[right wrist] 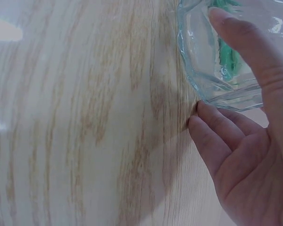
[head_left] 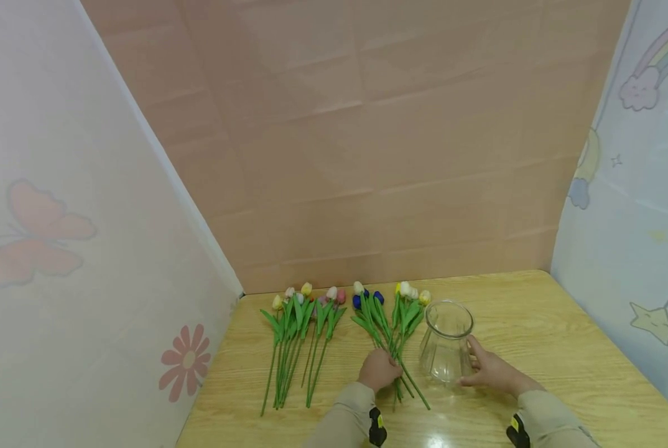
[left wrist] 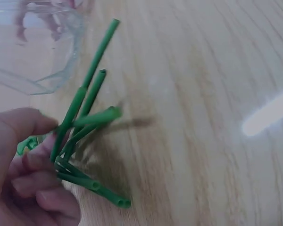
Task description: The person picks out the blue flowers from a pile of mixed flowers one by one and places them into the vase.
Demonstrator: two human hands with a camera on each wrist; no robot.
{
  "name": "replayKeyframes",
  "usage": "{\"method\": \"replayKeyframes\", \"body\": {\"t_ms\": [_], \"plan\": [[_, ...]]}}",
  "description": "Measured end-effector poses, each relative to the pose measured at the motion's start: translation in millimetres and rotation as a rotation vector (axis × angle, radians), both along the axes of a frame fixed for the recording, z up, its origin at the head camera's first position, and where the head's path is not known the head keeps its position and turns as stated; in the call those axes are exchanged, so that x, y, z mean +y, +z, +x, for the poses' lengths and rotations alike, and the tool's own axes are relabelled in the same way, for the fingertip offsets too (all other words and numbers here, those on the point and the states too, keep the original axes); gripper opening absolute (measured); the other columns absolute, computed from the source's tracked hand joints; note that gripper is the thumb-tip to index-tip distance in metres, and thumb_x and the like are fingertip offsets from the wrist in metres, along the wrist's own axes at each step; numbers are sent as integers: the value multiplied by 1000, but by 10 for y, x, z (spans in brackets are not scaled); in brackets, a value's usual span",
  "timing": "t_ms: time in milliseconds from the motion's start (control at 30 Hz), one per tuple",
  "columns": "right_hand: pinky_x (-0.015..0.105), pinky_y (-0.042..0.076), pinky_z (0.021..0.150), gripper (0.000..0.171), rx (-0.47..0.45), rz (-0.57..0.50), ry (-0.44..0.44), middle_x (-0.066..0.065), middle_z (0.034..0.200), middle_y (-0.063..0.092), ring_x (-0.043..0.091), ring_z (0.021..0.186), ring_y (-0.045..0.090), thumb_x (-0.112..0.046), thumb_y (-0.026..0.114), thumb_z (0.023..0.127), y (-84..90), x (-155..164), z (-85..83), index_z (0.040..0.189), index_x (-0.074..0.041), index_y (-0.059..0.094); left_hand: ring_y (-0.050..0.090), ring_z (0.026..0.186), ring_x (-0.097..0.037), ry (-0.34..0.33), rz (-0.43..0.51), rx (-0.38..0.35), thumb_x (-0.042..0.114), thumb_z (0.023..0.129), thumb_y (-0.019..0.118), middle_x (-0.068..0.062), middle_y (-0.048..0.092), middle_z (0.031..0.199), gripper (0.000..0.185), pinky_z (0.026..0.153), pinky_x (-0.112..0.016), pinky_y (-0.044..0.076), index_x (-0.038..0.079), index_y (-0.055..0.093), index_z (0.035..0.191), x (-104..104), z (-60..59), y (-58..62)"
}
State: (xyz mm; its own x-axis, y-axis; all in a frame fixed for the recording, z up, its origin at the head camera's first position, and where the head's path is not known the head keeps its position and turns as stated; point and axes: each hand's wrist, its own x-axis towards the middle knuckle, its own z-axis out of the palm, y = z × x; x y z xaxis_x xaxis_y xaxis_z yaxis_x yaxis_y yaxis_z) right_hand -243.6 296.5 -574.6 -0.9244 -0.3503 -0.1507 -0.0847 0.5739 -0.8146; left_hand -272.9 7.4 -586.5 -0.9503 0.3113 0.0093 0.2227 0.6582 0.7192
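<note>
Left hand (head_left: 377,369) pinching one of three tulip bunches (head_left: 387,320), right hand (head_left: 493,372) spread against one glass vase (head_left: 446,342), wooden table (head_left: 558,348)

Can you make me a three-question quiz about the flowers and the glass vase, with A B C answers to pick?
1. Where does the glass vase stand?
A. On the wooden table, right of the flowers
B. On the floor
C. On top of the flowers

2. What colour are the stems in the left hand?
A. Red
B. Green
C. Brown

3. What is inside the vase?
A. Water to the brim
B. All the flowers
C. No flowers

Answers:
1. A: the head view shows the vase upright on the table, just right of the nearest bunch of flowers.
2. B: the left wrist view shows green stem ends in that hand's grip.
3. C: the flowers all lie on the table, and the right hand rests against the vase's side.
</note>
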Motion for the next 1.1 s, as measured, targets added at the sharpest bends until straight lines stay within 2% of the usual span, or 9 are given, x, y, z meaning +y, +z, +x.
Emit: {"method": "replayKeyframes", "body": {"t_ms": [167, 233, 500, 633, 767, 867, 967, 1033, 1100], "plan": [[59, 45, 93, 117, 12, 7, -3, 53, 137, 21, 63, 116, 45, -27, 79, 81, -20, 11, -4, 147, 11, -10, 16, 38, -8, -32, 91, -149, 13, 85, 64, 11, 20, 41, 51, 41, -24, 21, 22, 32, 45, -51, -47, -18], [59, 45, 94, 118, 11, -2, -11, 53, 137, 21, 63, 117, 44, -26, 80, 80, -19, 6, 2, 147, 11, -9, 18, 39, -8, -36, 92, -183, 16, 87, 63, 10, 22, 41, 50, 41, -24, 22, 22, 34, 47, -77, -53, -3], [59, 45, 93, 118, -12, -11, -6, 53, 137, 19, 64, 117, 43, -25, 79, 80, 31, 6, 9, 147, 11, -11, 25, 36, -7, 1, 148, -225, 22, 89, 66, 10, 27, 41, 50, 40, -23, 27, 22, 36, 49, -111, -22, 19], [60, 45, 94, 117, -18, -8, -9, 52, 138, 20, 63, 117, 44, -26, 79, 81, 21, 10, 5, 147, 12, -11, 30, 36, -7, 59, 158, -171, 24, 91, 67, 9, 33, 42, 44, 38, -23, 30, 16, 49, 52, -69, 3, -6], [60, 44, 94, 118, -17, -13, -15, 52, 138, 20, 63, 117, 44, -26, 79, 80, 11, 10, 1, 148, 10, -11, 35, 41, -6, 110, 141, -86, 21, 94, 62, 8, 38, 48, 30, 41, -22, 32, 9, 61, 66, 1, 31, 27], [60, 45, 93, 120, -6, -17, -13, 53, 137, 20, 64, 117, 43, -26, 79, 80, 20, 4, 0, 148, 7, -13, 33, 42, -6, 132, 103, -5, 20, 98, 57, 8, 36, 50, 24, 42, -21, 30, 6, 64, 79, 53, 39, 74], [60, 45, 93, 120, -2, -18, -13, 53, 137, 19, 64, 117, 43, -26, 79, 80, 23, 1, -1, 149, 6, -14, 31, 39, -5, 164, 47, 89, 17, 99, 54, 8, 36, 48, 18, 38, -20, 27, 1, 64, 102, 88, 37, 126], [60, 45, 93, 121, -3, -16, -14, 53, 138, 19, 64, 117, 43, -26, 80, 80, 20, 1, 0, 149, 6, -14, 31, 37, -4, 197, -5, 160, 15, 97, 56, 8, 37, 47, 21, 36, -18, 25, 1, 59, 113, 96, 29, 158], [60, 45, 92, 120, 2, -11, -12, 53, 137, 20, 64, 116, 44, -26, 80, 80, 15, 7, -3, 149, 7, -14, 30, 36, -4, 227, -53, 195, 17, 95, 61, 8, 37, 45, 29, 35, -18, 22, 3, 57, 120, 93, 15, 199]]}}
